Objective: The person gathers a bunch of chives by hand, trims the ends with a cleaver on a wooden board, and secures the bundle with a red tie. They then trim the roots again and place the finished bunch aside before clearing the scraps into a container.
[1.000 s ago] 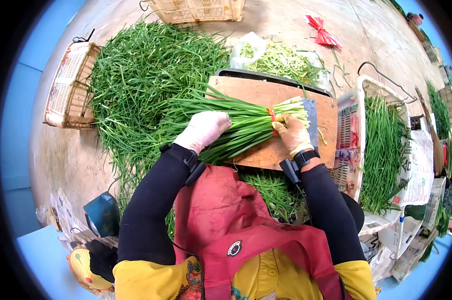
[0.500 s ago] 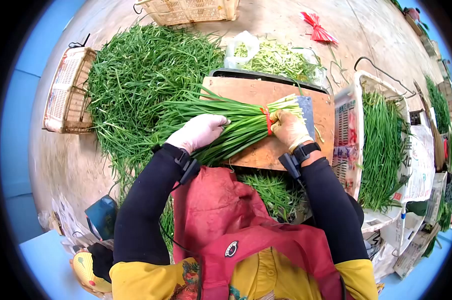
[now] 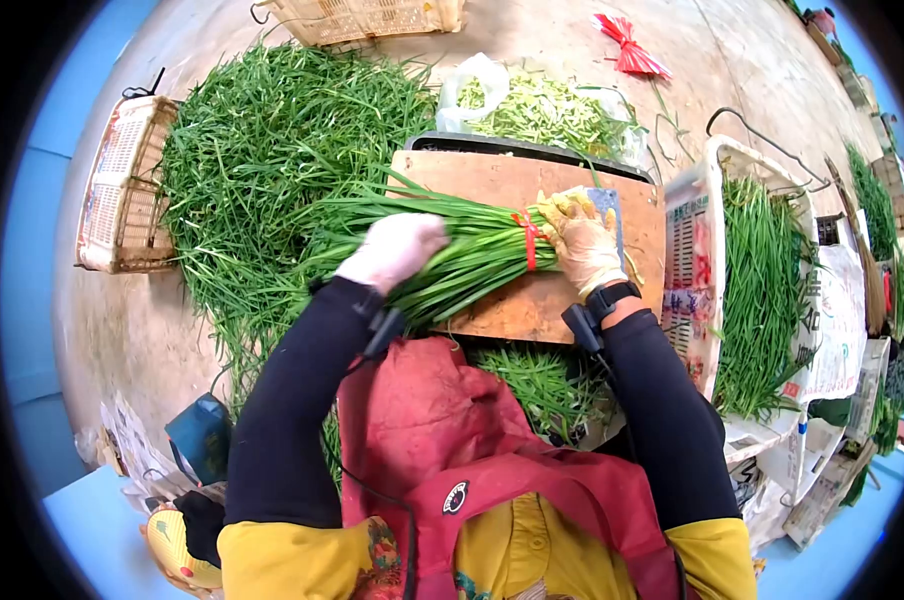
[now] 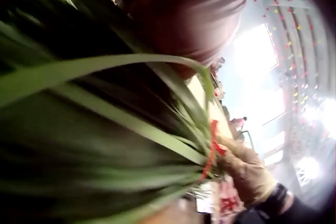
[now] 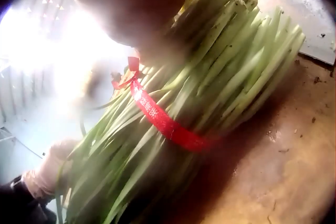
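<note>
A bunch of garlic chives [image 3: 472,230], bound by a red tie [image 5: 163,121], lies on a wooden board [image 3: 492,318]. My right hand [image 3: 584,240], in a yellow-coated glove, grips its pale stem ends just beyond the tie. On the leafy side my left hand [image 3: 397,250], in a pale glove, is blurred over the leaves with its fingers bent; I cannot tell whether it holds any. One long leaf [image 4: 131,58] arches loose across the left wrist view. A grey metal plate [image 5: 304,22] lies on the board beyond the stem ends.
A large heap of loose chives [image 3: 282,150] spreads at the left. Pale trimmings [image 3: 557,110] lie behind the board. A white crate [image 3: 697,250] of chives stands close on the right, other crates [image 3: 122,190] at the left and back. Red ties [image 3: 630,48] lie on the floor.
The right hand's fingers have moved from the tie over onto the stem ends. The left hand has shifted slightly along the leaves and is now blurred. The bunch stays on the board.
</note>
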`<state>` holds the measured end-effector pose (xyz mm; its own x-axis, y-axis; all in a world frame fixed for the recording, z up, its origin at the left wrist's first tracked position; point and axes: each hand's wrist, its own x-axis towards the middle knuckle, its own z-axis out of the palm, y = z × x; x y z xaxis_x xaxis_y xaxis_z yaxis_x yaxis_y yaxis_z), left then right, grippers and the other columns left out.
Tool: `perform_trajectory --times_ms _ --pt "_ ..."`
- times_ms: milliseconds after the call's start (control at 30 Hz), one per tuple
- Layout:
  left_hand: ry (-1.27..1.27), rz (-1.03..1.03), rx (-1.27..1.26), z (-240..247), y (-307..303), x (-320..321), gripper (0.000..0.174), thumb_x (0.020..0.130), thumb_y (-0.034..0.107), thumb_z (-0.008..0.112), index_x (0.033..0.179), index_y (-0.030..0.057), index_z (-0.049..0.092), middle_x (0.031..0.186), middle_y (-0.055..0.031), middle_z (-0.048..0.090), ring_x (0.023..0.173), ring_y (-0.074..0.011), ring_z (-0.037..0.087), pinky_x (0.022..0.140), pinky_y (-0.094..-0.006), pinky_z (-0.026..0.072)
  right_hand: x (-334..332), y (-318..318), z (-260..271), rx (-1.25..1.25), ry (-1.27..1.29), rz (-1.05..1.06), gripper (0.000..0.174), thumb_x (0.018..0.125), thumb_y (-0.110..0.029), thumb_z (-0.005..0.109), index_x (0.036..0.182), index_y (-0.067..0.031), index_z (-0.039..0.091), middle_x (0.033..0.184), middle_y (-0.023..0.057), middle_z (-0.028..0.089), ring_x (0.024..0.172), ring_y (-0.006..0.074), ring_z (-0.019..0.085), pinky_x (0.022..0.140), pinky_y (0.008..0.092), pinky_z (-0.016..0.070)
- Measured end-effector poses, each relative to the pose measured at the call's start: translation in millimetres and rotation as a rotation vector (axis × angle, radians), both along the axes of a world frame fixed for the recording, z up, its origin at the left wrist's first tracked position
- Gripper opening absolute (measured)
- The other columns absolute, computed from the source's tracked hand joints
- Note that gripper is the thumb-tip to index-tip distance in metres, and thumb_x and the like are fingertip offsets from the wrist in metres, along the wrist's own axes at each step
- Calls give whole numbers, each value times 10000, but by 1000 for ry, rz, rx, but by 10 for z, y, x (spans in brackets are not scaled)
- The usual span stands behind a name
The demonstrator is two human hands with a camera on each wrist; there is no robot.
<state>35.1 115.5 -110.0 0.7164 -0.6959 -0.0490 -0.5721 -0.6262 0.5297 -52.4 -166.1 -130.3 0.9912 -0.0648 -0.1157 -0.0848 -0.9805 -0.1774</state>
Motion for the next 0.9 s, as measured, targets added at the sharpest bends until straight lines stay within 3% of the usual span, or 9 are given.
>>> perform_trajectory --times_ms 67,200,233,300,400,467,533,633,900 --pt "62 99 194 112 357 15 196 862 265 618 871 73 655 818 -149 651 799 -344 630 715 -410 498 11 30 30 -17 -24 -4 402 945 -343 491 1344 -303 522 1416 -16 468 1347 254 357 1082 540 185" --pt "167 296 129 289 792 -65 222 866 269 618 920 59 660 873 -154 661 853 -346 630 745 -399 505 80 92 92 22 -25 -8 431 940 -307 497 1371 -325 492 1412 3 467 1358 266 341 1088 521 194" --pt "89 245 127 354 760 -86 225 859 271 627 925 59 656 875 -154 659 848 -343 631 743 -396 505 95 63 75 60 -3 12 473 930 -294 486 1396 -355 430 1434 37 441 1368 295 323 1085 581 194" --pt "-51 140 105 416 565 -74 219 836 256 658 937 61 645 873 -145 654 827 -326 637 725 -376 507 86 57 38 78 -5 19 483 926 -281 493 1399 -355 428 1433 31 441 1367 300 324 1084 584 195" --pt "-31 261 -107 599 117 -23 142 818 189 666 906 77 664 861 -121 667 815 -292 649 731 -332 513 73 -6 -56 98 -12 18 519 916 -249 508 1414 -357 410 1431 28 440 1362 312 328 1083 573 205" --pt "2 190 -111 656 -125 -2 144 828 212 646 891 88 683 866 -122 678 836 -284 656 762 -337 519 66 -4 -65 112 -66 40 519 914 -248 508 1412 -358 415 1423 40 450 1357 314 334 1084 554 216" --pt "160 54 338 751 -375 -17 272 868 339 579 931 104 702 908 -139 685 881 -311 653 823 -397 508 78 23 -48 116 -52 25 509 916 -253 506 1408 -356 420 1417 43 456 1355 312 337 1084 543 224" --pt "186 34 356 512 -559 5 373 886 400 574 952 54 695 919 -182 675 907 -361 635 840 -422 491 71 23 -20 126 -46 22 500 922 -262 499 1407 -356 420 1419 40 452 1354 309 340 1081 548 227" --pt "309 161 335 419 -833 55 449 866 414 606 1053 12 677 1012 -206 673 990 -350 631 889 -412 473 46 38 6 145 -76 5 477 922 -280 502 1388 -363 442 1419 29 452 1342 317 351 1080 547 231"
